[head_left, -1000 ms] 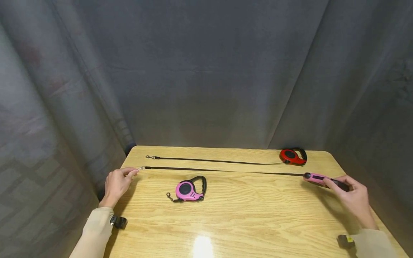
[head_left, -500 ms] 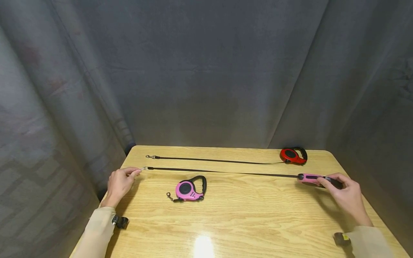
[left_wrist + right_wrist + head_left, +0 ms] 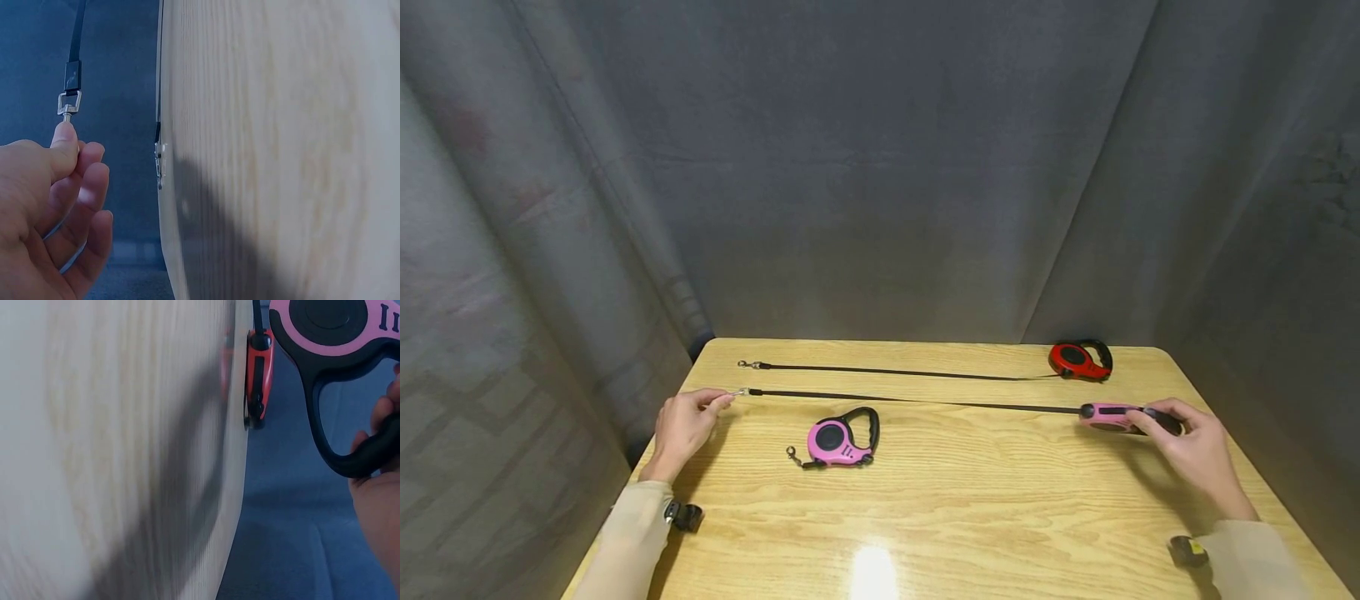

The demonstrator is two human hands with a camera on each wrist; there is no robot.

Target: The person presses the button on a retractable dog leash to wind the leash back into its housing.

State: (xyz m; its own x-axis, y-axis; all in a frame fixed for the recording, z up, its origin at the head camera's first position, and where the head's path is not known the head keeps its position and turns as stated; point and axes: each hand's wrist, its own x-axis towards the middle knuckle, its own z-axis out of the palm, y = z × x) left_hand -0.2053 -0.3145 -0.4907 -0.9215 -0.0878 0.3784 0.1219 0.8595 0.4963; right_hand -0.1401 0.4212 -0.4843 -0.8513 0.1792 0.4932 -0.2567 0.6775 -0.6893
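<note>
Fingers (image 3: 95,178) of left hand (image 3: 683,429) pinching metal clip (image 3: 742,392), right hand (image 3: 1198,450) curled round handle (image 3: 345,466) of pink leash (image 3: 1107,418), cord (image 3: 917,402) straight between, all held above surface (image 3: 970,525), edge-on in head view, handle's loop plain only in right wrist view, second pink leash (image 3: 838,450) lying nearer, red leash (image 3: 1070,358) behind.

Cream sleeves (image 3: 634,518) meet dark wrist cameras (image 3: 688,517) (the right yellow-marked).

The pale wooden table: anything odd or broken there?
Nothing looks broken. One oddity: the pink and black plastic leash lying on the table shows only a short strap end, while the red and black plastic leash and the other pink leash, held by the left hand and right hand, have long black straps out.
</note>
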